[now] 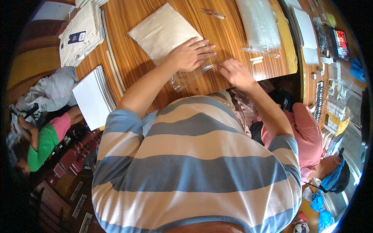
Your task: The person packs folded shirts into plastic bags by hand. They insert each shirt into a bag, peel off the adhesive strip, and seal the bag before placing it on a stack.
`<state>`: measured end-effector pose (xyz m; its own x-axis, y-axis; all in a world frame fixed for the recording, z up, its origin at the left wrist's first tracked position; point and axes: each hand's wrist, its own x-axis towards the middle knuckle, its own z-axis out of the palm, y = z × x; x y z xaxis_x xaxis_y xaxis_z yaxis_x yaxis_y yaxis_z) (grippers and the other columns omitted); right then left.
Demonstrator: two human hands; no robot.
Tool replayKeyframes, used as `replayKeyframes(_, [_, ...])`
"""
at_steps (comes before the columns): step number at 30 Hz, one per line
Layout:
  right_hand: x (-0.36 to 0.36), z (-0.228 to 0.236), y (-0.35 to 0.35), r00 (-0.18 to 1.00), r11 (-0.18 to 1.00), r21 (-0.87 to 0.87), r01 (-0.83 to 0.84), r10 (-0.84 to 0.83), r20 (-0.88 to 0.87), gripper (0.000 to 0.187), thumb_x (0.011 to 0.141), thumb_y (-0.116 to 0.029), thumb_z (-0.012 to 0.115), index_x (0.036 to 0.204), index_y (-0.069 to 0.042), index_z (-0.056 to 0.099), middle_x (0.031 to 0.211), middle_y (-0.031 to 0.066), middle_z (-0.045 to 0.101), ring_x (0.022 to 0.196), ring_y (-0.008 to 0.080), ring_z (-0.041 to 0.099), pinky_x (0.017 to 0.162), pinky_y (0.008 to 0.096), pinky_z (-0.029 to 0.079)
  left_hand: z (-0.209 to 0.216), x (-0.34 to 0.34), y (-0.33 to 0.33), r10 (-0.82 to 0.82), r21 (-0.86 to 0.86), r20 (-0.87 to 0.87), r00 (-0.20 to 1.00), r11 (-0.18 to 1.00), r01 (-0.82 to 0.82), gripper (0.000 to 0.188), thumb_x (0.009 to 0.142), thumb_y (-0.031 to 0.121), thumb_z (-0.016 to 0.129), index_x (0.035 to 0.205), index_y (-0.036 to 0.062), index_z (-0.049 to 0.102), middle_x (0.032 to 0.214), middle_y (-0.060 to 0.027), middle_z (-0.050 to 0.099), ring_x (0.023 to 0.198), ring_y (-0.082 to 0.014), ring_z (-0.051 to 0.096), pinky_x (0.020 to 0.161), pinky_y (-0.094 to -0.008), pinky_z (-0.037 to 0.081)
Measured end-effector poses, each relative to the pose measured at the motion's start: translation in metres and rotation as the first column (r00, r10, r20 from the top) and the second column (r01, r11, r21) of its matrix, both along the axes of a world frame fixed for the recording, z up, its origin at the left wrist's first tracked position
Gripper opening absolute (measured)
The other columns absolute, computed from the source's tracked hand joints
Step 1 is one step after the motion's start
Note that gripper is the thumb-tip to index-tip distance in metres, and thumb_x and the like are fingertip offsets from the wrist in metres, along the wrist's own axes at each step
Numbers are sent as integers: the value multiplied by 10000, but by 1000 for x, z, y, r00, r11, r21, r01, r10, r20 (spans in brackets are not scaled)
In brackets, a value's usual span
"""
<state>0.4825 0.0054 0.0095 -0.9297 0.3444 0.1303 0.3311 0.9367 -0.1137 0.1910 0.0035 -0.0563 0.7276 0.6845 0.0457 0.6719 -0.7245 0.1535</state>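
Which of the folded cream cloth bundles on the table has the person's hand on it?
The flat one in a clear bag at the table's middle, under the left hand. The other stack, far left, carries a dark tag and lies untouched.

Clear bagged cream package [165, 31] mid-table; lit screen [342, 43] far right

Head view, steeply down, close

On the table [136, 58], the bagged garment [163, 33] lies centre; white cards [93, 97] left of it, plastic bags [258, 23] right, scissors [213, 14] behind.
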Motion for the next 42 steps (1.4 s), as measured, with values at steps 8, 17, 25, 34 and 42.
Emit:
replayKeyframes(8, [-51, -28, 6, 994, 968, -249, 33, -57, -91, 315, 887, -170, 796, 1157, -45, 692, 1149, 131, 660, 1118, 349, 656, 990, 467, 538, 34, 3, -16, 346, 167, -169, 923, 933, -319, 700, 1044, 334, 571, 1692, 315, 308, 1762, 17, 281, 1637, -253, 206, 1333, -548, 134])
replayKeyframes(17, [-58, -37, 8, 998, 958, -284, 36, -19, 61, 198, 917, -132, 701, 1100, -57, 697, 1099, 139, 660, 1069, 331, 668, 968, 425, 553, 7, -26, -29, 149, 58, -63, 987, 988, -146, 577, 1052, 400, 548, 1616, 305, 470, 1754, 12, 299, 1618, -266, 255, 1321, -553, 178])
replayKeyframes(25, [-45, -11, -26, 1000, 1000, 22, 4, -4, 26, 166, 890, -134, 623, 1003, -27, 682, 1021, 104, 630, 1030, 292, 668, 935, 396, 551, 0, -25, -30, 153, 79, 30, 988, 985, -155, 539, 1099, 398, 475, 1630, 308, 442, 1744, 31, 324, 1619, -232, 257, 1332, -526, 171])
replayKeyframes(34, [-33, 4, -76, 981, 991, 118, 61, -81, 175, 223, 897, -192, 640, 1069, -64, 703, 1090, 71, 638, 1024, 249, 615, 919, 373, 500, -5, -21, -32, 113, 105, 86, 990, 987, -122, 522, 1092, 377, 482, 1609, 301, 473, 1724, 22, 364, 1608, -229, 280, 1330, -525, 185])
replayKeyframes(42, [-94, -4, -60, 968, 965, -129, 229, -212, 134, 441, 823, -322, 856, 1155, -72, 711, 1167, 119, 685, 1120, 299, 649, 1015, 437, 499, -8, -18, -32, 107, 140, 33, 994, 984, -111, 538, 1048, 391, 553, 1580, 323, 515, 1721, 15, 371, 1607, -239, 284, 1323, -536, 193])
